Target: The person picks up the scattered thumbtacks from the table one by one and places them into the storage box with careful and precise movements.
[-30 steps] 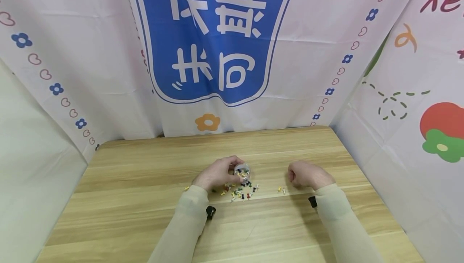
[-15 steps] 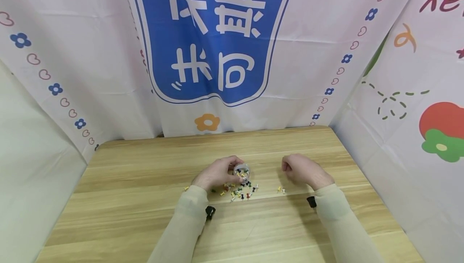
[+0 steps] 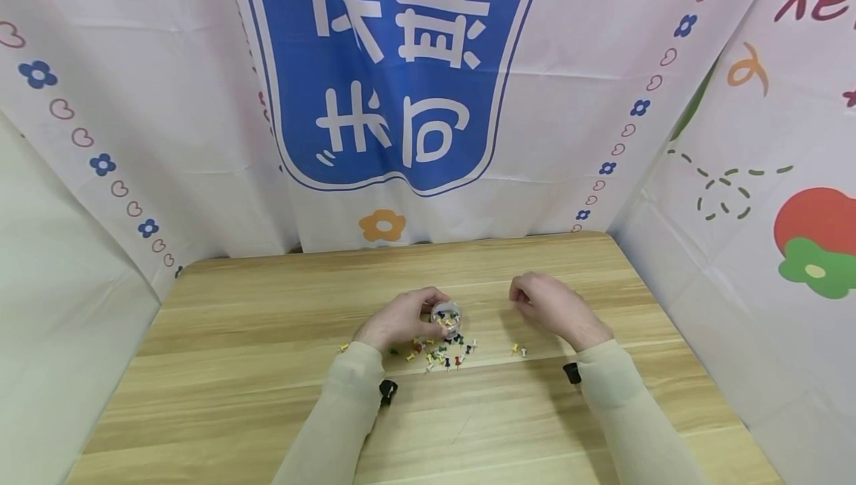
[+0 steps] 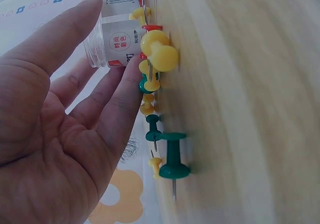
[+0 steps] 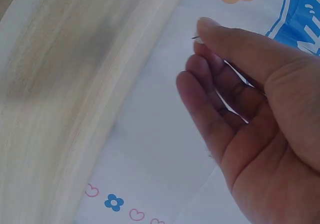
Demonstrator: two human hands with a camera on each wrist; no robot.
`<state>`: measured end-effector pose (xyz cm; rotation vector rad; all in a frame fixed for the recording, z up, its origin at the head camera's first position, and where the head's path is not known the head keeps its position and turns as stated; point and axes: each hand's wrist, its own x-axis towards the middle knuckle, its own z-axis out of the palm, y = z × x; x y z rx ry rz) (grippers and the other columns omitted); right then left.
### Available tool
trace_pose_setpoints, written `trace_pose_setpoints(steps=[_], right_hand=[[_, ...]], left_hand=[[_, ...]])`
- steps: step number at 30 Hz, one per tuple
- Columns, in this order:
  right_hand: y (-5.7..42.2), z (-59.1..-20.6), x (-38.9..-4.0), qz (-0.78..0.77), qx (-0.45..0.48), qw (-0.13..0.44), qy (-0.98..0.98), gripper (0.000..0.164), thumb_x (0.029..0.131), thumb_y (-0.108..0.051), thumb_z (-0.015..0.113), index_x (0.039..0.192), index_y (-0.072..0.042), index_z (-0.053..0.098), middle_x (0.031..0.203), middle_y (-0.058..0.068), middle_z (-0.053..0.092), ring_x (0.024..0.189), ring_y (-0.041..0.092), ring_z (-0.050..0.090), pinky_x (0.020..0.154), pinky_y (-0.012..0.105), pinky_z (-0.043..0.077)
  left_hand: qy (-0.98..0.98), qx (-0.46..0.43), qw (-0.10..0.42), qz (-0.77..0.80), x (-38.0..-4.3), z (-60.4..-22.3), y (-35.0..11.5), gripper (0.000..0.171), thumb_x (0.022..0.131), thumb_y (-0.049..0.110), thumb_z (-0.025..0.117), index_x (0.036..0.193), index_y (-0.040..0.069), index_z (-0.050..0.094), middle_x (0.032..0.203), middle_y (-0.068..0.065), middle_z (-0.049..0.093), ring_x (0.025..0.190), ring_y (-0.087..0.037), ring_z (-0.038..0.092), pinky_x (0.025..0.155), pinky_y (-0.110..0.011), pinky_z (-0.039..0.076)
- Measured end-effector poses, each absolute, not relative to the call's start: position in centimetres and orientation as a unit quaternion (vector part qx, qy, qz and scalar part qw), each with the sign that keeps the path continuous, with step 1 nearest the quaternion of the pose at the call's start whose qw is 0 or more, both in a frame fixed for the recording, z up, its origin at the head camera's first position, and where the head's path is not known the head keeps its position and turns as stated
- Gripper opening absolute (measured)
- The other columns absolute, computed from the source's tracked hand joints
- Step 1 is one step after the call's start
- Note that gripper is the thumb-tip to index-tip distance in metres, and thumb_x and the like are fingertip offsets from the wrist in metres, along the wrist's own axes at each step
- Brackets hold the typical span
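My left hand holds a small clear plastic jar on the table, thumb and fingers curled round its sides. Several coloured push pins show inside it. In the left wrist view the jar bears a printed label, and a green push pin and a yellow push pin lie close to the camera. Right of the jar, my right hand is raised over the table. Its thumb and index fingertip pinch a push pin; only its metal point and a bit of pale body show.
Loose push pins in several colours lie scattered in front of the jar. Farther right lie a yellow pin and a white pin; another yellow pin is left of the left wrist. A printed curtain hangs behind the wooden table.
My right hand has moved left and away from me, towards the jar, and its fingertips have come into clearer view. The left hand and jar have stayed in place.
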<state>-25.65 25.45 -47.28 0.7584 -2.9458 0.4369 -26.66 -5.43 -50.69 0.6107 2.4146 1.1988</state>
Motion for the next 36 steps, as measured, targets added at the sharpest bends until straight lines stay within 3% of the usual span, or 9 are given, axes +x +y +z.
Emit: trace_pose_setpoints(steps=[19, 36], right_hand=[[24.0, -47.6, -25.9, 0.147, 0.243, 0.078, -0.956, 0.011, 0.088, -0.012, 0.081, 0.095, -0.013, 0.073, 0.09, -0.006, 0.068, 0.083, 0.012, 0.063, 0.078, 0.034, 0.056], [20.4, -47.8, -25.5, 0.164, 0.269, 0.059, -0.947, 0.01, 0.092, -0.015, 0.078, 0.1, -0.014, 0.074, 0.094, -0.008, 0.069, 0.088, 0.011, 0.063, 0.081, 0.031, 0.056]], left_hand=[[0.858, 0.221, 0.186, 0.425, -26.7, -50.7, -5.5, 0.057, 0.086, 0.024, 0.084, 0.138, 0.017, 0.062, 0.13, -0.005, 0.068, 0.123, -0.026, 0.061, 0.107, -0.05, 0.046], [0.865, 0.222, 0.182, 0.411, -26.9, -50.7, -5.4, 0.056, 0.086, 0.026, 0.085, 0.137, 0.018, 0.062, 0.132, -0.004, 0.068, 0.125, -0.024, 0.06, 0.108, -0.048, 0.045]])
